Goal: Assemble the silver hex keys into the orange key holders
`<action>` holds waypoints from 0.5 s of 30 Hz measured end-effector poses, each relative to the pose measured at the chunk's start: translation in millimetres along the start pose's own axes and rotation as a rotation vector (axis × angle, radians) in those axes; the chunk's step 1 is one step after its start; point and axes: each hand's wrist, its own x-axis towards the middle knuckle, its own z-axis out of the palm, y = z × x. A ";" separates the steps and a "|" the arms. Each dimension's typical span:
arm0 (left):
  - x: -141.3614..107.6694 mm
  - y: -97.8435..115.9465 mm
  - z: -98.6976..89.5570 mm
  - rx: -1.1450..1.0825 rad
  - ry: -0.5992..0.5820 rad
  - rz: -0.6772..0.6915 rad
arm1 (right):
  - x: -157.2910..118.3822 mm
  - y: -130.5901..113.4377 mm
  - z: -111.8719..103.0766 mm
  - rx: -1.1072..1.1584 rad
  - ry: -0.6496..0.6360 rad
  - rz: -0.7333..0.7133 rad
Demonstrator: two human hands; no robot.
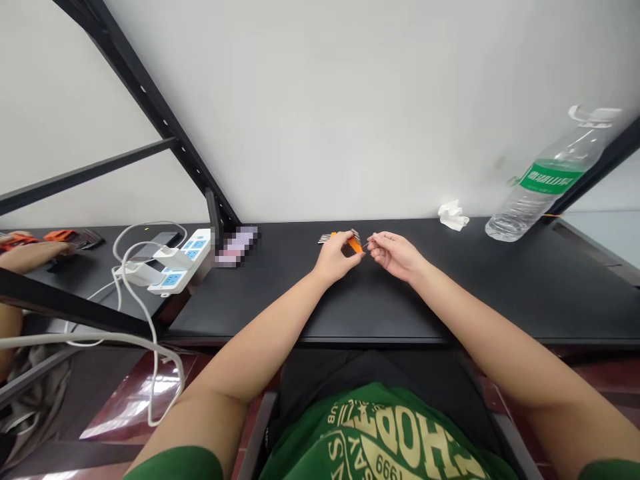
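Observation:
My left hand [336,257] is closed around an orange hex key holder [355,243], just above the black table. Short metal key ends [325,239] stick out past its left side, and more metal shows at its top right. Part of the holder is hidden by my fingers. Close to its right side, my right hand [395,255] is closed in a pinch on a thin metal hex key [367,245]. Most of that key is covered by the fingertips, and I cannot tell whether it touches the holder.
A clear plastic bottle [543,180] stands at the right, near a crumpled tissue [453,215]. To the left are a pixelated pinkish item [237,247], a white power strip [183,261] with white cables [135,283], and a black frame [165,120]. Another person's arm [35,257] reaches in beyond it.

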 end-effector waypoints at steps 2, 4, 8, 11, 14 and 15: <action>0.6 0.9 2.0 -0.109 0.014 -0.045 | -0.2 2.3 1.7 -0.017 -0.034 -0.076; 0.6 2.1 3.0 -0.180 -0.011 -0.049 | -0.1 4.7 1.9 -0.073 -0.048 -0.140; -0.3 4.7 0.7 -0.139 -0.047 0.014 | 0.0 8.6 -0.3 -0.309 0.003 -0.264; -0.6 6.6 -2.6 -0.028 -0.042 0.044 | -1.7 9.3 -1.8 -0.635 0.043 -0.372; -0.7 8.2 -5.0 0.069 -0.064 0.082 | -3.3 8.5 -2.6 -1.007 0.002 -0.488; -0.8 8.3 -5.6 0.087 -0.072 0.096 | -3.4 8.3 -2.8 -1.113 -0.013 -0.524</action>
